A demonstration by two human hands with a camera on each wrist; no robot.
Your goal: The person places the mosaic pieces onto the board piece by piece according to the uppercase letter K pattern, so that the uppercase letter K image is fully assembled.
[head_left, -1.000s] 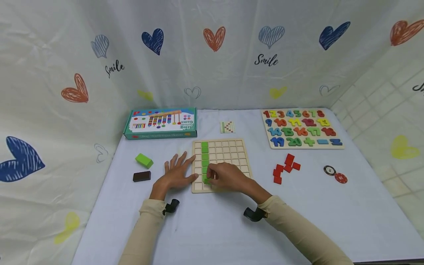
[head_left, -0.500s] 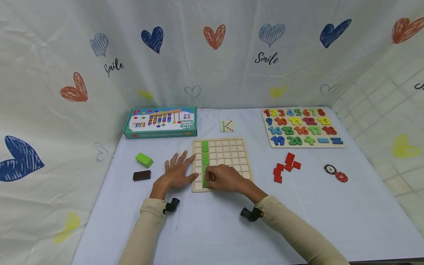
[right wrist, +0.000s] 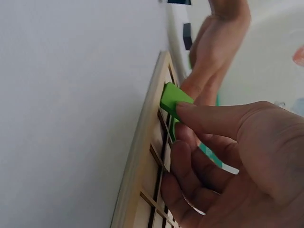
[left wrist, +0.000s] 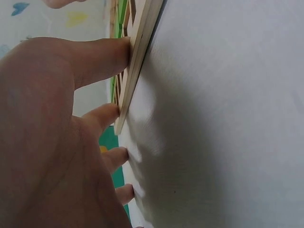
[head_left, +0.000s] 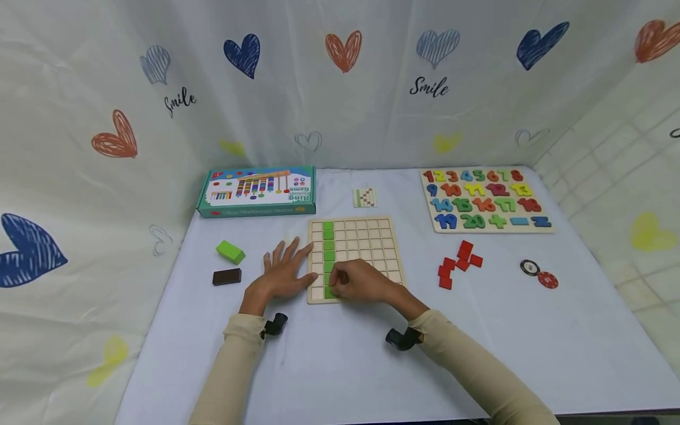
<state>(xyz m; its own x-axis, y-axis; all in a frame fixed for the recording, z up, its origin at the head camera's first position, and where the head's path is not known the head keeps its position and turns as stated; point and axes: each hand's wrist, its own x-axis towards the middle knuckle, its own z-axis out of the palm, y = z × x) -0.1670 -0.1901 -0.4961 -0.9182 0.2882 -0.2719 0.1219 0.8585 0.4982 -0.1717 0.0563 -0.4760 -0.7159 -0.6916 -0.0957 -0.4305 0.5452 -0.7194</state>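
A wooden grid board (head_left: 366,241) lies flat, its second column from the left lined with green square tiles (head_left: 329,245). My right hand (head_left: 366,281) is over the board's near part. In the right wrist view its thumb and forefinger pinch a green tile (right wrist: 174,97) at the near end of that column; the tile looks slightly tilted in its square. Other fingers of that hand curl over the grid. My left hand (head_left: 281,276) is spread at the board's left edge. Its thumb and forefinger touch the wooden edge (left wrist: 134,61) in the left wrist view.
Left of the board lie a green block (head_left: 231,252) and a dark brown block (head_left: 226,277). Several red tiles (head_left: 446,274) and two round chips (head_left: 547,280) lie right. Behind are a game box (head_left: 257,192), a small pattern card (head_left: 365,198) and a number puzzle (head_left: 486,200).
The right hand has brought the green tile down to the near end of the column, from a tilted position. The left hand stays at the board's edge. The head view has shifted slightly.
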